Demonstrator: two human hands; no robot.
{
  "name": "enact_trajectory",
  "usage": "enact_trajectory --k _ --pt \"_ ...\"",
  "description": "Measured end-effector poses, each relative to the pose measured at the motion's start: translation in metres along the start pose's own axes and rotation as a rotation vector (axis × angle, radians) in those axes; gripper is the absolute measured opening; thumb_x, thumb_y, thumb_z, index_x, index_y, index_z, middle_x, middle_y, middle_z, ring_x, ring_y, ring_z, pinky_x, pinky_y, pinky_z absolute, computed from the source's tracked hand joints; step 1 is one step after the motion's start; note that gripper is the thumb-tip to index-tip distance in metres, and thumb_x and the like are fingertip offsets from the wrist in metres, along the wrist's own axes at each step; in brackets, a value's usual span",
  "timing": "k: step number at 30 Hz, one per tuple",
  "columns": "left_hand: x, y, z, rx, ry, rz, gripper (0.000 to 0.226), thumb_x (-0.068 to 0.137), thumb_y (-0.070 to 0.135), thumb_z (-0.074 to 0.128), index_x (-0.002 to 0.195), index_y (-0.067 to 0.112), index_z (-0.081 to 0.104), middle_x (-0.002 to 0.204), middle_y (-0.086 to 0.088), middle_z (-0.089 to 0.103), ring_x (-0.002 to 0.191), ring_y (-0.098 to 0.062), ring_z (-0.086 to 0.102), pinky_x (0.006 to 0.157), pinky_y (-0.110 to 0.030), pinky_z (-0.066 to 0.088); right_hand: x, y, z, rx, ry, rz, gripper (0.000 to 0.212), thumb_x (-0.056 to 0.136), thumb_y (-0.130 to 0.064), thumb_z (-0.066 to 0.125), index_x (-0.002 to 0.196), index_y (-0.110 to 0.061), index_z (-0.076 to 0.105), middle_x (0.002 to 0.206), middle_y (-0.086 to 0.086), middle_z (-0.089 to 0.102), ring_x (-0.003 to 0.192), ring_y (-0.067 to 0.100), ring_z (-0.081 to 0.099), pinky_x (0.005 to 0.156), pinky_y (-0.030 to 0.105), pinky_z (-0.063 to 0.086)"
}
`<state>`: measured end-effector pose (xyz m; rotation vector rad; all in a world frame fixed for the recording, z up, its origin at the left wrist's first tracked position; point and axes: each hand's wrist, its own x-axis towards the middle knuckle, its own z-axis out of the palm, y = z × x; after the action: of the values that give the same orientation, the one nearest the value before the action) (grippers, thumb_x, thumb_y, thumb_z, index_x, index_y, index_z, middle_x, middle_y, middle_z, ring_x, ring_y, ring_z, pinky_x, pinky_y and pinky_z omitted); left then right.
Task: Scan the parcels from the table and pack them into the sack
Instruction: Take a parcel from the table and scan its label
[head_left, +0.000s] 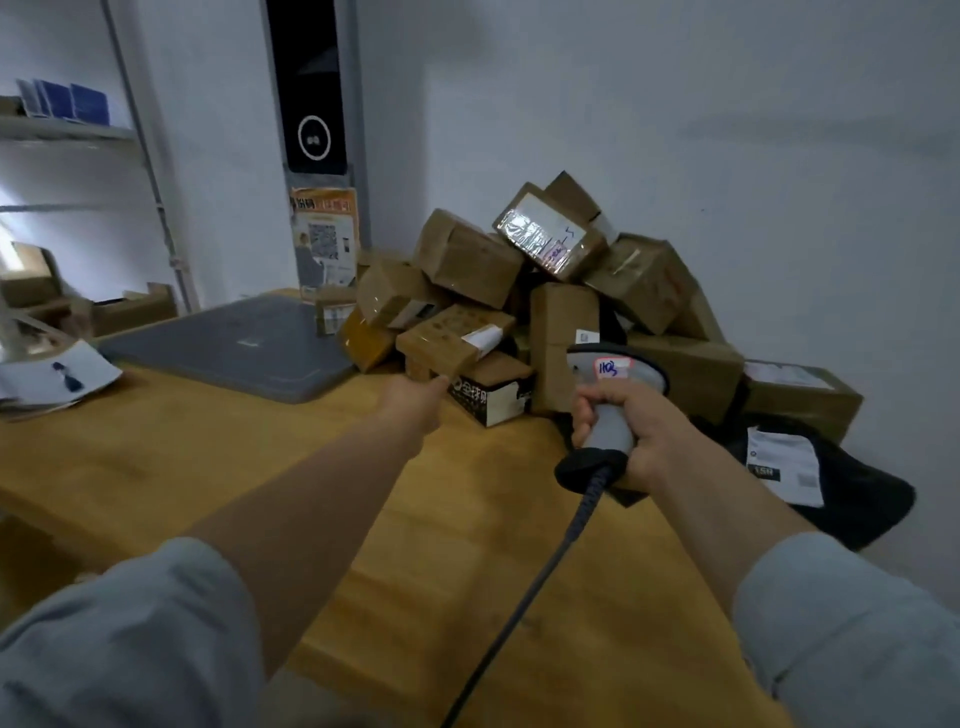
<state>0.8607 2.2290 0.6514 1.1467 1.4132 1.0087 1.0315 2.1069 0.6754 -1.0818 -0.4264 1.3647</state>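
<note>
Head view, left hand (415, 399): at the small box (448, 340) fronting the parcels (470, 257); I cannot tell whether my fingers grip it.
Right hand (641, 423): fingers (583, 413) wrapped round the scanner (615, 382) handle.
Parcels: heaped on the desk (234, 467) against the wall.
Risk: this box sits low, so tugging it could topple those leaning above.
Materials: matte cardboard blocks, glossy tape, smooth wood.

The left sleeve (130, 634) and right sleeve (852, 629) are pale grey-blue cloth, ending mid-forearm.
</note>
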Motion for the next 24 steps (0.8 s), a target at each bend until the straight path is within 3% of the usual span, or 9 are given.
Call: enact_trajectory --k 4,8,12,16,18,20,24 --pt "0.054 0.005 0.026 -0.184 0.026 -0.039 0.039 0.095 0.023 0.057 0.127 0.001 0.049 0.080 -0.005 0.048 0.084 -0.020 0.054 0.081 -0.035 0.052 0.035 0.003 0.001 -0.029 -0.031 0.036 0.018 0.090 -0.005 0.055 0.071 -0.006 0.052 0.051 0.004 0.048 0.037 0.012 0.043 0.039 0.018 0.042" --pt "0.090 0.011 0.046 -0.239 0.111 -0.124 0.050 0.091 0.033 0.063 0.131 0.009 0.044 0.119 -0.013 0.053 0.110 -0.029 0.055 0.081 -0.037 0.052 0.058 0.006 -0.001 -0.031 -0.037 0.081 0.014 0.088 -0.004 0.057 0.074 -0.003 0.055 0.048 0.004 0.050 0.033 0.011 0.046 0.038 0.016 0.042" --pt "0.104 0.013 0.053 -0.262 0.117 -0.128 0.049 0.086 0.019 0.069 0.127 0.006 0.045 0.101 -0.011 0.057 0.088 -0.019 0.058 0.080 -0.031 0.053 0.064 0.008 -0.003 -0.028 -0.050 0.114 0.010 0.087 -0.004 0.059 0.077 -0.001 0.058 0.049 0.003 0.052 0.034 0.010 0.048 0.038 0.016 0.043" --pt "0.097 0.008 0.040 -0.348 0.109 -0.105 0.061 0.079 0.015 0.075 0.131 0.010 0.043 0.114 -0.013 0.062 0.071 -0.012 0.057 0.059 -0.024 0.053 0.053 0.009 -0.007 -0.021 -0.047 0.113 0.013 0.086 -0.004 0.059 0.074 -0.001 0.058 0.051 0.003 0.052 0.034 0.010 0.047 0.038 0.016 0.043" --pt "0.085 0.002 0.027 -0.380 0.102 -0.091 0.049 0.079 0.012 0.075 0.121 0.006 0.050 0.107 -0.012 0.063 0.068 -0.011 0.056 0.057 -0.023 0.053 0.040 0.011 -0.010 -0.013 -0.042 0.114 0.013 0.086 -0.004 0.059 0.073 -0.002 0.058 0.052 0.003 0.052 0.035 0.010 0.047 0.039 0.016 0.043" --pt "0.064 -0.004 0.007 -0.369 0.090 -0.061 0.026 0.079 0.007 0.073 0.097 0.003 0.055 0.091 -0.011 0.060 0.063 -0.010 0.056 0.059 -0.022 0.053 0.026 0.016 -0.013 -0.004 -0.042 0.120 0.011 0.085 -0.004 0.059 0.074 -0.002 0.058 0.052 0.003 0.052 0.035 0.010 0.048 0.039 0.017 0.043" --pt "0.007 -0.016 -0.041 -0.223 0.086 0.096 0.017 0.074 -0.002 0.074 0.073 0.003 0.057 0.083 -0.015 0.064 0.066 -0.016 0.062 0.072 -0.028 0.057 -0.010 0.030 -0.015 -0.002 -0.040 0.142 0.014 0.087 -0.004 0.058 0.072 -0.003 0.056 0.051 0.003 0.052 0.035 0.010 0.047 0.038 0.016 0.043"
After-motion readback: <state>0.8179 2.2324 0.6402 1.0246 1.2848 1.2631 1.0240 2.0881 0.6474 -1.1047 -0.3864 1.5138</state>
